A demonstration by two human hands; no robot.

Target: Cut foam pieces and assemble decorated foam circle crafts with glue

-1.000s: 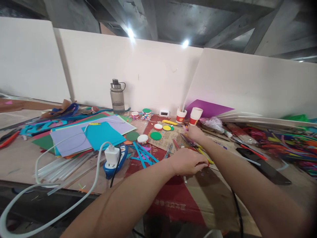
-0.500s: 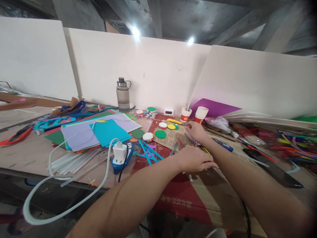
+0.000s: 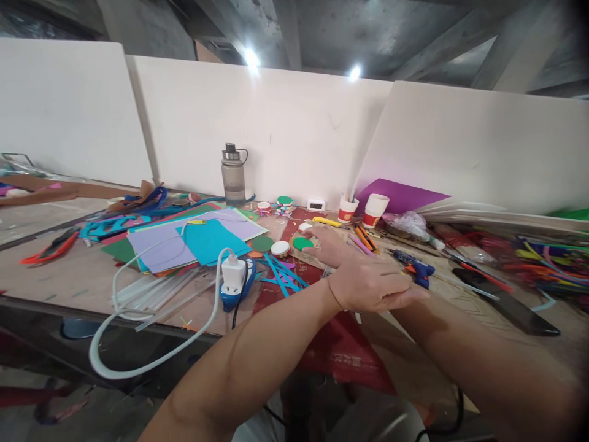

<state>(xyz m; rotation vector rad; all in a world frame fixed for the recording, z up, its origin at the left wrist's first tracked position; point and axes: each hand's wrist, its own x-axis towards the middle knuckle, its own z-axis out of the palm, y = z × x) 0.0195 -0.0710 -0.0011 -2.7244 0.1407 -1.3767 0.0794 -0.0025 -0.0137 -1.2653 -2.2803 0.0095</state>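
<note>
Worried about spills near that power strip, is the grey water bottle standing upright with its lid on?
Upright, lid on: the water bottle stands straight against the white wall, dark cap and carry loop on top.

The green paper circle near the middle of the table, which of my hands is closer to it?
Right. The right hand reaches across beside the green paper circle, fingertips at its edge. The left hand sits nearer you, over the right forearm.

- worktop [image 3: 69, 270] looks like bare, matt plywood, kinda scuffed
- coloured sheets [image 3: 202, 239] are matt foam or paper, hard to tell which
- flattened carton [image 3: 340, 350] is plain cardboard with a red print, dull finish
- water bottle [image 3: 233, 178] is smoky see-through plastic with a shiny metal-looking cap
- white cable [image 3: 151, 362] is smooth rubbery plastic
- paper cups [image 3: 375, 210], matt
- glue gun [image 3: 416, 269] is blue plastic
</note>
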